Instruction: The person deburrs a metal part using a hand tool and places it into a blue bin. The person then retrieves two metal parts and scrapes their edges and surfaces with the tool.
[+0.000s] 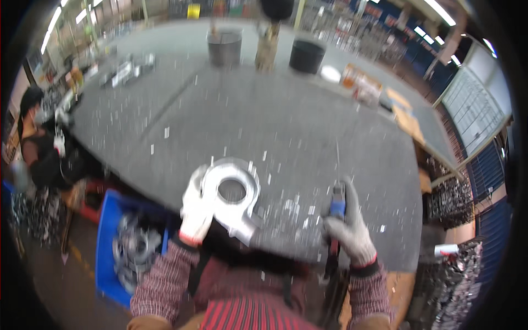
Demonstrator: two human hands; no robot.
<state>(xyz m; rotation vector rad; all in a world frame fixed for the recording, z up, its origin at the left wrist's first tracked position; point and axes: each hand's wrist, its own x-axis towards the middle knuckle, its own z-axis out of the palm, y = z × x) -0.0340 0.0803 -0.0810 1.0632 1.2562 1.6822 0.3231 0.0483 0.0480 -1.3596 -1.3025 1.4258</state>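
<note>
My left hand, in a whitish glove, grips the left rim of a silvery metal casting. The part is a round, volute-like housing with a large hole in its middle and a short spout toward me. It is held at the near edge of the dark worktable. My right hand, gloved in grey-white, is wrapped round a blue and black powered hand tool. A long thin rod or blade sticks out from its far end, pointing away from me, apart from the casting. Motion blurs its details.
Small bright metal chips lie scattered over the table. At left below stands a blue bin with several similar castings. Two dark buckets and some cardboard boxes stand along the far side. Another person sits at the left edge.
</note>
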